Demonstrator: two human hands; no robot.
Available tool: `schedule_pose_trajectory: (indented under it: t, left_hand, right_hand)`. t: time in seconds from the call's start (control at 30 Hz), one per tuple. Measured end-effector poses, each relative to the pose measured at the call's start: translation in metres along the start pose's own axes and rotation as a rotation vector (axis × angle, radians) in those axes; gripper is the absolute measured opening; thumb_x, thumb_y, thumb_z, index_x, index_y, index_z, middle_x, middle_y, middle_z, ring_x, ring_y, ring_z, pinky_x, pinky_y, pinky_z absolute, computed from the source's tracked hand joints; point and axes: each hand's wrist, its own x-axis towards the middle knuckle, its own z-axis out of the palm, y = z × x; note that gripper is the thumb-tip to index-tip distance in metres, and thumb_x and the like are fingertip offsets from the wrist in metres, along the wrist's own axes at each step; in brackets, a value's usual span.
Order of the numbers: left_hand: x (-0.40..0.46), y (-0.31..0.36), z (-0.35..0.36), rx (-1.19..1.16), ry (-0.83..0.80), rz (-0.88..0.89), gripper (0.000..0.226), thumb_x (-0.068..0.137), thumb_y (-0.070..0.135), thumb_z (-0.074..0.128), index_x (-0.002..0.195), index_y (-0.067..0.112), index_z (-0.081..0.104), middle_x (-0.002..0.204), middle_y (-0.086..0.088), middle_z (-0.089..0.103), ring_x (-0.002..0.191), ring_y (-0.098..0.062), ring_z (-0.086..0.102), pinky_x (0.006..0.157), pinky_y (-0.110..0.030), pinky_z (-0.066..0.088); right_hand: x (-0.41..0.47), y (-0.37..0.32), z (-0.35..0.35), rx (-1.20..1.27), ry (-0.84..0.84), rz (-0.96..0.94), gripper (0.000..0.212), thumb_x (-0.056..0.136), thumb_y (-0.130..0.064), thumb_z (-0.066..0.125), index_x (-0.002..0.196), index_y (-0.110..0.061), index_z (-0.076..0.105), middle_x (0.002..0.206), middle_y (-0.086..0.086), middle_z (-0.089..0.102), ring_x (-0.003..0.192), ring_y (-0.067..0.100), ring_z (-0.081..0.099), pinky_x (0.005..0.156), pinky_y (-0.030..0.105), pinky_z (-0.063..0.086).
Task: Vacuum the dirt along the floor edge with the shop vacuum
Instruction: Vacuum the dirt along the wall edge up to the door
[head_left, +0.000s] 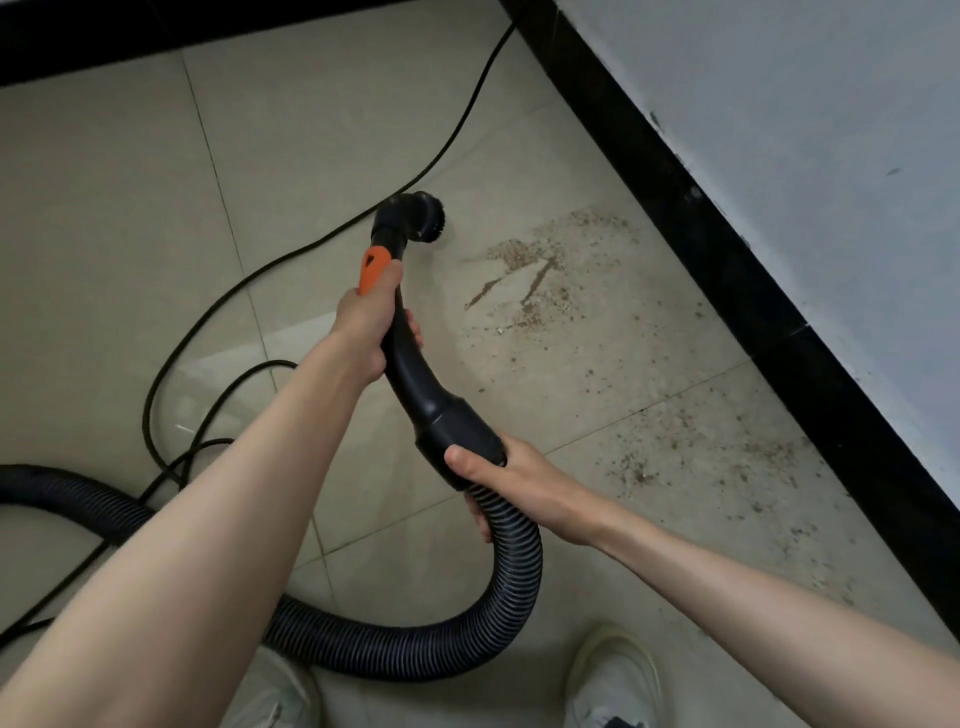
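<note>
My left hand (370, 322) grips the curved black vacuum handle (410, 374) just below its orange slider (375, 267). My right hand (506, 478) holds the cuff where the handle joins the ribbed black hose (511, 571). The round brush nozzle (423, 215) hangs just above the beige tile floor, left of a patch of brown dirt (535, 270). More dirt specks (727, 467) scatter along the black baseboard (727, 244) on the right.
A thin black power cord (218, 306) snakes over the tiles from the far wall to the left. The hose loops back past my white shoes (613, 675) and off to the left (67, 493). A grey-white wall (805, 104) rises above the baseboard.
</note>
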Motion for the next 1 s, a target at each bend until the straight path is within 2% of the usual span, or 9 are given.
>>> schedule_pose_trajectory:
  t: [0.07,0.13,0.2,0.27,0.37,0.47,0.67,0.93,1.0]
  left_hand:
    - [-0.001,-0.008,0.005,0.026,-0.024,-0.003,0.039,0.09,0.039,0.057,0.114,0.011,0.047,0.061,-0.004,0.048,0.044,-0.016,0.047,0.047,-0.023,0.048]
    - [-0.004,-0.019,0.013,0.049,-0.041,-0.001,0.037,0.091,0.042,0.055,0.11,0.01,0.047,0.063,-0.005,0.047,0.045,-0.017,0.047,0.047,-0.023,0.047]
    - [-0.006,-0.029,0.021,0.056,-0.06,0.003,0.039,0.092,0.046,0.053,0.108,0.01,0.046,0.066,-0.006,0.046,0.046,-0.017,0.046,0.046,-0.023,0.047]
    - [-0.007,-0.036,0.026,0.062,-0.059,-0.001,0.043,0.093,0.047,0.052,0.111,0.009,0.045,0.068,-0.007,0.046,0.047,-0.017,0.046,0.045,-0.023,0.047]
    - [-0.005,-0.038,0.031,0.077,-0.037,0.009,0.048,0.093,0.047,0.05,0.119,0.007,0.043,0.072,-0.008,0.046,0.05,-0.019,0.047,0.043,-0.023,0.048]
    - [-0.002,-0.037,0.038,0.108,-0.012,0.047,0.047,0.095,0.048,0.047,0.117,0.007,0.043,0.073,-0.009,0.047,0.052,-0.019,0.047,0.043,-0.023,0.048]
    - [0.005,-0.032,0.054,0.128,-0.068,0.021,0.038,0.094,0.05,0.046,0.089,0.012,0.044,0.072,-0.009,0.047,0.054,-0.021,0.048,0.048,-0.027,0.049]
    - [0.013,-0.027,0.084,0.159,-0.128,0.01,0.039,0.095,0.049,0.045,0.088,0.011,0.043,0.071,-0.009,0.047,0.051,-0.02,0.049,0.047,-0.028,0.049]
    - [0.015,-0.025,0.093,0.182,-0.133,0.02,0.04,0.095,0.05,0.045,0.095,0.009,0.045,0.073,-0.01,0.048,0.052,-0.021,0.05,0.046,-0.028,0.049]
  right_hand:
    - [0.001,0.0,0.0,0.085,0.06,0.035,0.044,0.079,-0.048,0.063,0.103,-0.013,0.048,0.078,0.008,0.059,0.053,0.018,0.058,0.048,0.031,0.051]
    - [0.003,-0.003,0.0,0.125,0.116,0.039,0.031,0.089,-0.041,0.062,0.102,-0.015,0.051,0.085,0.009,0.059,0.058,0.02,0.06,0.045,0.03,0.051]
    - [0.004,-0.005,0.001,0.081,0.181,0.057,0.019,0.097,-0.036,0.053,0.092,-0.017,0.053,0.08,0.008,0.056,0.056,0.02,0.057,0.043,0.03,0.051]
    - [0.005,0.0,0.002,0.002,0.229,0.08,0.025,0.098,-0.039,0.049,0.085,-0.018,0.053,0.076,0.006,0.055,0.058,0.02,0.056,0.051,0.035,0.051]
    - [0.006,0.006,0.0,-0.104,0.283,0.063,0.03,0.092,-0.051,0.055,0.083,-0.023,0.057,0.077,-0.001,0.062,0.068,0.017,0.06,0.066,0.04,0.051]
    - [0.008,0.003,-0.004,-0.217,0.349,0.026,0.029,0.088,-0.052,0.06,0.081,-0.024,0.055,0.077,-0.006,0.061,0.07,0.013,0.06,0.066,0.03,0.047]
    - [0.01,0.001,-0.009,-0.381,0.486,0.01,0.033,0.084,-0.056,0.053,0.078,-0.023,0.053,0.076,0.001,0.066,0.073,0.023,0.064,0.07,0.042,0.052]
    - [0.013,-0.002,-0.037,-0.413,0.56,0.016,0.035,0.08,-0.057,0.053,0.073,-0.023,0.053,0.074,0.003,0.066,0.071,0.026,0.064,0.068,0.043,0.055]
    - [0.013,-0.003,-0.044,-0.385,0.579,0.007,0.038,0.077,-0.059,0.053,0.074,-0.021,0.056,0.074,0.003,0.067,0.069,0.025,0.065,0.067,0.044,0.056]
